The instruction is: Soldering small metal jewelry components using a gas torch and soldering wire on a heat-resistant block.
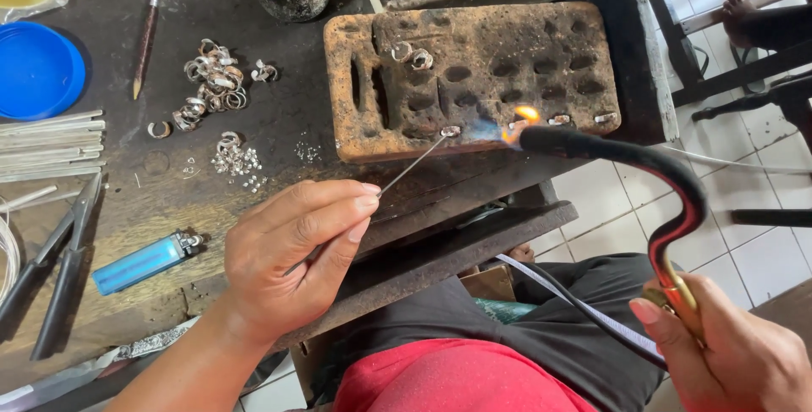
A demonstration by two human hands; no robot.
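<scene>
— While I watch the head view, what takes the most room?

— I see the dark wooden bench [254,14], its front edge running just above the person's lap; white floor tiles [609,200] lie open to the right. On the bench sits the pitted, scorched block [474,74], reaching nearly to the right edge.

— And the hands?

— I see the right hand [736,353] closed around the brass grip of the curved torch [660,184], flame at the block's front edge. The left hand [296,260] pinches a thin wire pick [414,165] between thumb and fingers; its tip touches a small silver ring [451,131] on that edge, just beside the flame.
</scene>
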